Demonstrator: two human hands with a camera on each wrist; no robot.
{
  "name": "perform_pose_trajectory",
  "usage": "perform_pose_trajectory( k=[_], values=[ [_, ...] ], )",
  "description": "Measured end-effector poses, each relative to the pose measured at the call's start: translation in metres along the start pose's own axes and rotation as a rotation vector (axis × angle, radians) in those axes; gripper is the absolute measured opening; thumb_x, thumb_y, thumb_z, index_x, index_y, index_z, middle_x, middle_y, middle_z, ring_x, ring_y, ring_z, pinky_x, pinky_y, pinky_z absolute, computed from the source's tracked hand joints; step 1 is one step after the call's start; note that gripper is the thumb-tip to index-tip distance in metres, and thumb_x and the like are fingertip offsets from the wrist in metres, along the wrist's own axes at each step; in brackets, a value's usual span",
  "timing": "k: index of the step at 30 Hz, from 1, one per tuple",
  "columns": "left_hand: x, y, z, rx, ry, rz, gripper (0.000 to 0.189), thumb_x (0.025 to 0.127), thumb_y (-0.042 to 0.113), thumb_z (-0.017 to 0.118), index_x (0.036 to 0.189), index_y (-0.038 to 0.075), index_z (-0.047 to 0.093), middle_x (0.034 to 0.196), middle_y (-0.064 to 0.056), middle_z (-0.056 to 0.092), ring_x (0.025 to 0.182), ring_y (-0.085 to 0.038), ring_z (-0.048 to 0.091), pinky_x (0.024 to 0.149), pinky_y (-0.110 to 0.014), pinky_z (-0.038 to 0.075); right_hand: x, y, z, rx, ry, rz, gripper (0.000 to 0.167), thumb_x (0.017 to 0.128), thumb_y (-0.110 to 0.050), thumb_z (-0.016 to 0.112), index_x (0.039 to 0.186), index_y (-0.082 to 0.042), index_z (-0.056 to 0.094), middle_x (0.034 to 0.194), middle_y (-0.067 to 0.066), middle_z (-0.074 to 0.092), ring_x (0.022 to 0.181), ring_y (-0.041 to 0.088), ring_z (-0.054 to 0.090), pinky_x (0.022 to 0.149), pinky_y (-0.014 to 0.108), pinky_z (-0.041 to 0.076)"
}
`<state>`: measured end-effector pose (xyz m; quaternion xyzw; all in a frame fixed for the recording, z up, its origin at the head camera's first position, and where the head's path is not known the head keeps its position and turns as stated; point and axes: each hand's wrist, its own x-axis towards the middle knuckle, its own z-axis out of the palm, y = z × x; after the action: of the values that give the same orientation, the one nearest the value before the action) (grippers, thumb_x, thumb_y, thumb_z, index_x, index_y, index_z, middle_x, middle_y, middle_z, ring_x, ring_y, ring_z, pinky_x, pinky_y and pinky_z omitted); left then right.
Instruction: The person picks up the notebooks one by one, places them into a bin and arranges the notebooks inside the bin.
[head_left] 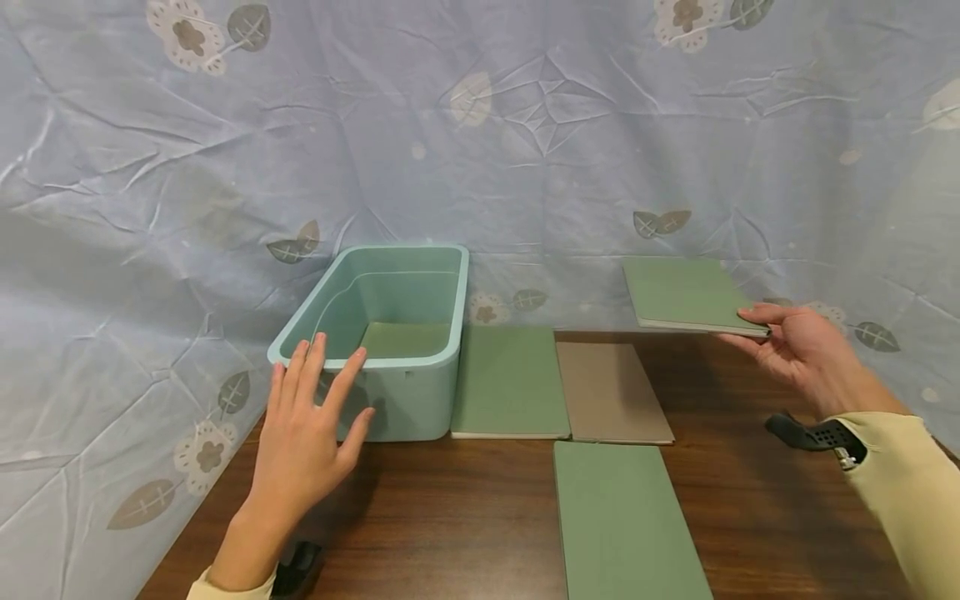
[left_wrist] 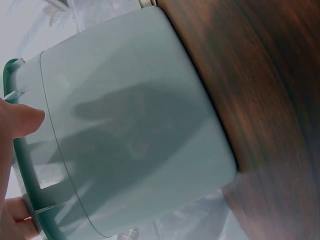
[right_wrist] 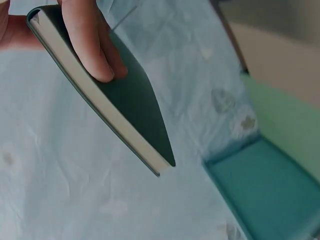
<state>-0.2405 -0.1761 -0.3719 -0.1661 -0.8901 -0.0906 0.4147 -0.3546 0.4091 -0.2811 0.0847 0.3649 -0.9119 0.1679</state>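
Observation:
In the head view my right hand (head_left: 802, 350) pinches a green notebook (head_left: 686, 292) by its right end, thumb on top and fingers beneath, and holds it above the table. The right wrist view shows the notebook's pale page edges (right_wrist: 100, 100) between dark green covers. My left hand (head_left: 303, 433), fingers spread and fairly straight, is at the near rim of a pale teal plastic bin (head_left: 397, 400). In the left wrist view, its thumb (left_wrist: 27, 120) is by the bin's rim. Part of a green notebook (head_left: 405, 340) shows on the bin's floor.
Right of the bin lies another green notebook (head_left: 513, 383), with a brown notebook (head_left: 615, 392) beside it. A further green notebook (head_left: 626, 517) lies nearer on the dark wood table (head_left: 450, 517). A patterned cloth (head_left: 540, 167) hangs behind and along the left.

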Motion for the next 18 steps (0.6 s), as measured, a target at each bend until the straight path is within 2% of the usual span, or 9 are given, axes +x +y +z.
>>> perform_pose_trajectory(
  k=[2,3,6,9,11,13,18],
  values=[
    [0.0,0.0,0.0,0.0,-0.001,-0.001,0.08,0.089,0.023,0.078,0.162,0.02,0.046,0.167,-0.031,0.036,0.152,-0.056,0.037,0.118,-0.079,0.028,0.0,-0.001,0.011,0.044,-0.012,0.013,0.087,0.109,0.005,0.046,0.168,-0.041,0.002,0.121,0.014,0.07,0.113,0.032,0.075,0.096,0.054,0.061],
    [0.0,0.0,0.0,0.0,-0.001,-0.002,0.08,0.089,0.024,0.078,0.162,0.021,0.046,0.167,-0.031,0.036,0.152,-0.056,0.037,0.118,-0.079,0.028,0.0,-0.001,0.017,0.059,-0.015,0.017,0.087,0.109,0.006,0.046,0.168,-0.041,0.004,0.117,0.017,0.071,0.114,0.034,0.075,0.098,0.055,0.06],
    [-0.001,-0.001,0.0,-0.006,-0.001,0.0,0.08,0.088,0.023,0.078,0.162,0.021,0.046,0.167,-0.031,0.036,0.151,-0.056,0.037,0.118,-0.079,0.028,-0.003,-0.001,0.033,0.095,-0.013,0.021,0.087,0.108,0.006,0.048,0.168,-0.042,0.007,0.145,0.006,0.063,0.129,0.034,0.069,0.105,0.052,0.057],
    [-0.001,-0.002,0.0,-0.011,0.001,0.002,0.081,0.087,0.023,0.077,0.162,0.021,0.047,0.167,-0.031,0.036,0.151,-0.056,0.037,0.118,-0.079,0.028,-0.006,0.0,0.048,0.125,-0.007,0.006,0.088,0.106,0.009,0.05,0.168,-0.042,0.011,0.169,-0.007,0.036,0.15,0.025,0.051,0.113,0.05,0.052],
    [-0.001,-0.002,0.0,-0.011,0.001,0.005,0.081,0.087,0.023,0.078,0.162,0.021,0.046,0.167,-0.031,0.036,0.151,-0.056,0.037,0.118,-0.079,0.028,-0.008,0.0,0.057,0.132,-0.016,-0.003,0.09,0.106,0.009,0.051,0.168,-0.042,0.01,0.174,-0.01,0.024,0.158,0.019,0.038,0.117,0.047,0.047],
    [-0.001,-0.002,0.0,-0.01,0.001,0.006,0.081,0.088,0.024,0.078,0.162,0.021,0.046,0.167,-0.032,0.036,0.151,-0.056,0.037,0.118,-0.079,0.028,-0.01,0.0,0.066,0.127,-0.027,-0.016,0.092,0.106,0.009,0.052,0.168,-0.044,0.009,0.175,-0.011,0.02,0.161,0.016,0.031,0.12,0.045,0.045],
    [-0.001,-0.002,0.0,-0.009,0.003,0.008,0.081,0.088,0.024,0.079,0.162,0.021,0.046,0.167,-0.031,0.036,0.151,-0.056,0.037,0.118,-0.079,0.028,-0.012,0.002,0.083,0.142,-0.057,-0.034,0.096,0.105,0.011,0.051,0.166,-0.048,0.007,0.177,-0.009,0.019,0.163,0.018,0.027,0.122,0.044,0.042]
  ],
)
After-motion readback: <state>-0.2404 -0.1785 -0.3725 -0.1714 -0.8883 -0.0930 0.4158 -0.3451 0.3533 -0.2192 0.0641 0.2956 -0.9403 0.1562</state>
